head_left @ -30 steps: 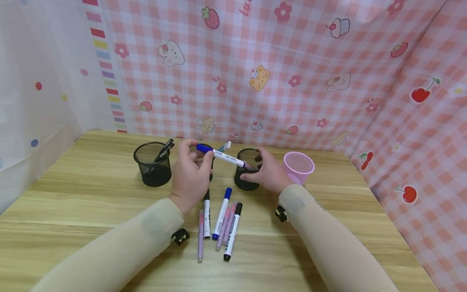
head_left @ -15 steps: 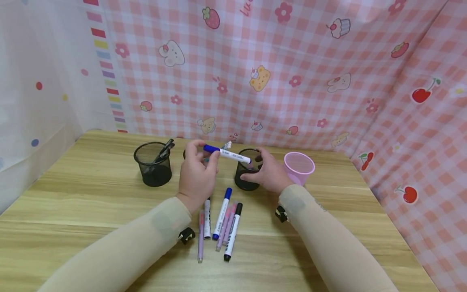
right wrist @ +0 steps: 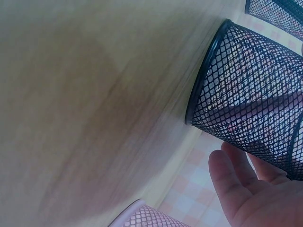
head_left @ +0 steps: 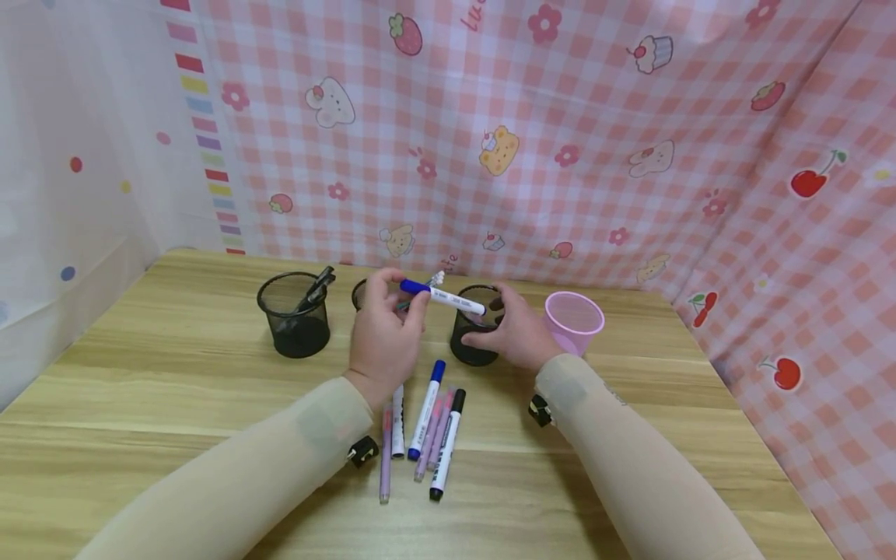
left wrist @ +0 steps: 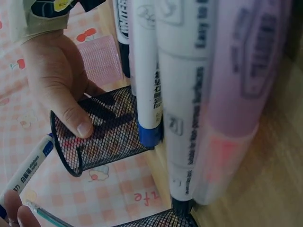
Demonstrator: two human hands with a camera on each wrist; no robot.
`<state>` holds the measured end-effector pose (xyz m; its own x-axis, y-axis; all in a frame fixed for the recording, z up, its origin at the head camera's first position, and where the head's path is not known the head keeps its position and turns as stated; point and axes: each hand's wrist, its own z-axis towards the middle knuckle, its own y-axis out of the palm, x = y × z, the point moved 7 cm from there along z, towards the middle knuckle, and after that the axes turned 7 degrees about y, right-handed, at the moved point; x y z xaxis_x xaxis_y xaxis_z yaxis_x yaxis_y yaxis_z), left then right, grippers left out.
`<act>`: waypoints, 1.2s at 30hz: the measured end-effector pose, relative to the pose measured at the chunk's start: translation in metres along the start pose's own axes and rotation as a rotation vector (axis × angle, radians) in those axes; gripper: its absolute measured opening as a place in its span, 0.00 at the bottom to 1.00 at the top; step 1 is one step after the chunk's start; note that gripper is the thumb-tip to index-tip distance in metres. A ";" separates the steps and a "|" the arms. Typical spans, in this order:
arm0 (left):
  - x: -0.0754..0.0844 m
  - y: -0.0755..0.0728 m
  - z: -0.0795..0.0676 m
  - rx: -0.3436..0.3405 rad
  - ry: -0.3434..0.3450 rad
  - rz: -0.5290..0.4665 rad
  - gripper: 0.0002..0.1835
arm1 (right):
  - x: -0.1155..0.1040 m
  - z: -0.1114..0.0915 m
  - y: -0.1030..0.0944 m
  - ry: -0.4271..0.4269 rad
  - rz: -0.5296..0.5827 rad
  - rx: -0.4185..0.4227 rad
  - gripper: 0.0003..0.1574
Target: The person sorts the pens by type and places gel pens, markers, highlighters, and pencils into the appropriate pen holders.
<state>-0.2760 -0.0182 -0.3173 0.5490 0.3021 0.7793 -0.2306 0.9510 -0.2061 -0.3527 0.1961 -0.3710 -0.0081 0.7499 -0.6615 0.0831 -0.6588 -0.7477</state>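
My left hand (head_left: 387, 338) pinches a blue-capped white whiteboard marker (head_left: 456, 301) near its cap. The marker is almost level, its far end over the rim of a black mesh pen cup (head_left: 474, 352). My right hand (head_left: 516, 330) grips that upright cup, the thumb in front and the fingers round the far side. In the right wrist view a purplish, stick-like shape (right wrist: 255, 108) shows through the mesh. Below the hands lie a blue-capped marker (head_left: 428, 408), a black-capped marker (head_left: 446, 447), another white marker (head_left: 397, 420) and several purple pens (head_left: 385, 459).
Another black mesh cup (head_left: 299, 334) with black pens stands at the left. A third mesh cup (head_left: 358, 294), with pale-tipped sticks leaning out, is mostly behind my left hand. A pink mesh cup (head_left: 574, 330) stands right of my right hand. A checked curtain (head_left: 434, 117) hangs behind the table.
My left hand has moved right with the marker, bringing its far end over the gripped cup and tilting it slightly flatter. The right hand and the cup have stayed in place.
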 end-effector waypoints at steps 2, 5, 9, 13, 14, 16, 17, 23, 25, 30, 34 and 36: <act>-0.001 0.002 0.000 -0.007 0.004 0.039 0.20 | 0.000 0.000 0.000 0.004 -0.006 -0.001 0.66; -0.003 0.006 -0.001 -0.025 0.005 0.058 0.19 | 0.000 0.000 0.000 0.014 -0.011 -0.003 0.67; -0.004 0.012 -0.002 -0.053 0.001 0.054 0.18 | 0.001 0.000 0.000 0.019 -0.011 0.000 0.68; -0.006 0.015 -0.003 -0.074 -0.003 0.073 0.17 | 0.001 0.000 0.000 0.012 -0.013 0.002 0.68; -0.006 0.015 -0.003 -0.079 -0.003 0.079 0.17 | 0.001 0.000 0.000 0.010 -0.013 0.002 0.68; -0.007 0.016 -0.004 -0.087 -0.008 0.092 0.17 | 0.001 0.000 0.000 0.009 -0.010 0.001 0.68; -0.007 0.017 -0.004 -0.090 -0.011 0.100 0.17 | 0.001 0.000 0.000 0.009 -0.008 0.000 0.68; -0.010 0.019 -0.005 -0.101 -0.024 0.137 0.17 | 0.000 0.000 0.000 0.006 -0.003 -0.004 0.68; -0.010 0.020 -0.005 -0.105 -0.024 0.148 0.17 | 0.000 0.000 0.000 0.006 -0.003 -0.005 0.68; -0.011 0.022 -0.006 -0.115 -0.026 0.165 0.17 | 0.000 -0.001 0.000 0.014 0.004 -0.008 0.67; -0.012 0.024 -0.006 -0.132 -0.038 0.177 0.16 | 0.000 0.000 -0.001 0.017 0.003 -0.012 0.67; -0.012 0.025 -0.006 -0.140 -0.043 0.186 0.16 | 0.000 0.000 0.000 0.019 0.002 -0.013 0.68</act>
<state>-0.2836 0.0027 -0.3358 0.4717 0.4727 0.7443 -0.2094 0.8801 -0.4262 -0.3530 0.1965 -0.3707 0.0108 0.7493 -0.6621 0.0962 -0.6599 -0.7452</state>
